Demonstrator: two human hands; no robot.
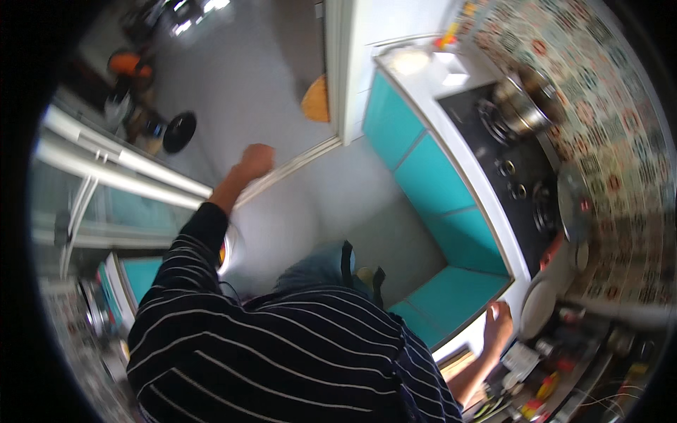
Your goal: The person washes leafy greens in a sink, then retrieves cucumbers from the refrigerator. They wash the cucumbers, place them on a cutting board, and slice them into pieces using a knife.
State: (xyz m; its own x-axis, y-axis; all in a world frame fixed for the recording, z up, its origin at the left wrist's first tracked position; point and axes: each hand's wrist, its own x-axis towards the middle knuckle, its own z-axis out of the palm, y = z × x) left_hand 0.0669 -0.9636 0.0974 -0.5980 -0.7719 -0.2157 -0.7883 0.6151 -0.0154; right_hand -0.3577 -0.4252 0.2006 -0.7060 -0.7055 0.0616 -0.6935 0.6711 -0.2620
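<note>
My left hand (257,160) is held out over the threshold of a doorway, its fingers curled; whether it holds anything does not show. Low on the right, my right hand (498,323) is by the corner of the white countertop (484,203), fingers bent, with no object visible in it. Beyond that hand lies a white plate (537,308). A frying pan (574,203) with a red handle stands at the near end of the black gas hob (489,153). A metal pot (521,106) stands at the far end of the hob.
Turquoise cabinets (433,174) run under the counter on the right. A white sliding door frame (153,182) is at the left, and a door jamb (346,69) rises ahead. Past the threshold, a black round object (180,131) is on the floor. Packets and jars crowd the lower right.
</note>
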